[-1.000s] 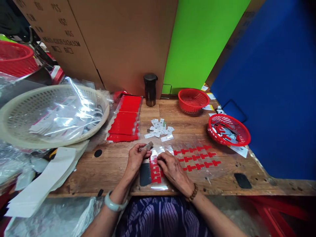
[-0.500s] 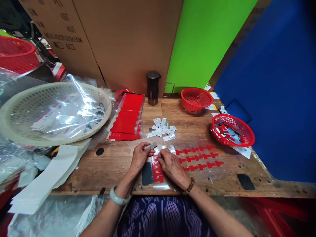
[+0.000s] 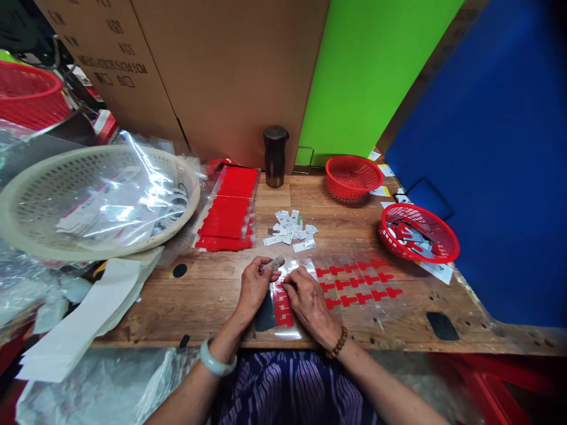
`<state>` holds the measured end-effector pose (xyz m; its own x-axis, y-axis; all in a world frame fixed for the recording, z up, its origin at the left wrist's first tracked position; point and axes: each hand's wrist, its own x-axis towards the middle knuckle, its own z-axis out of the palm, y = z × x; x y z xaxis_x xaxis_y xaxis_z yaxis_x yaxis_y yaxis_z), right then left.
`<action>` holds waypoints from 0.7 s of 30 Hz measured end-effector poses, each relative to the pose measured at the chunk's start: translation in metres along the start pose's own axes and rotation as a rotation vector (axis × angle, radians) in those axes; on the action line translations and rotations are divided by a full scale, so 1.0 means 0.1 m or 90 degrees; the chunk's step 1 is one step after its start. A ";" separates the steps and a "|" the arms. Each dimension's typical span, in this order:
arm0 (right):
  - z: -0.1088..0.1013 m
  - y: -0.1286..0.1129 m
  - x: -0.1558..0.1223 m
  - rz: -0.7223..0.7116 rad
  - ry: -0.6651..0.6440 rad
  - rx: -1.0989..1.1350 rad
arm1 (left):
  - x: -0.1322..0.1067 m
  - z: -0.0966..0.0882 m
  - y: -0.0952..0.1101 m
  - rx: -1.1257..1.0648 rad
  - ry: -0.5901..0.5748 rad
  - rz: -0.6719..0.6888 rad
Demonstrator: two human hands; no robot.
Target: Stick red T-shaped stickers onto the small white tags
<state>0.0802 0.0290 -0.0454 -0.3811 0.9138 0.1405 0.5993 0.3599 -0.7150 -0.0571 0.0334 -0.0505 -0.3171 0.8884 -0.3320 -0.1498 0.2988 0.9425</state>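
Note:
In the head view my left hand (image 3: 256,284) pinches a small grey-beige rectangular tag (image 3: 274,263) between thumb and fingers. Just to its right, my right hand (image 3: 309,300) is closed, its fingertips pressed together over a clear sheet with red cut-out pieces (image 3: 283,313). What those fingertips hold, if anything, is hidden. Under the sheet's left side lies a dark grey rectangle (image 3: 264,317). Beyond the hands sits a loose pile of small white tags (image 3: 290,226). Rows of red T-shaped cut-outs (image 3: 358,282) on clear film spread out to the right of my right hand.
Stacked red sheets (image 3: 227,215) lie behind my left hand. A whitish basket (image 3: 26,236) with plastic-wrapped parts stands at left, above white paper strips (image 3: 84,316). A dark tumbler (image 3: 275,158), a red basket (image 3: 353,177) and another red basket with parts (image 3: 449,251) stand farther back.
My left hand has shifted slightly right and turned a little, with the tag still in its fingers. My right hand stays over the red sheet, nearly in place.

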 end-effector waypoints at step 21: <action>-0.27 -0.14 -0.18 0.061 -0.057 0.233 | -0.01 -0.02 0.00 0.006 -0.003 0.001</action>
<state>0.0983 0.0127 -0.0194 -0.4061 0.9138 0.0126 0.3506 0.1684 -0.9213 -0.0583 0.0314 -0.0504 -0.3133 0.8905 -0.3301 -0.1408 0.3002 0.9434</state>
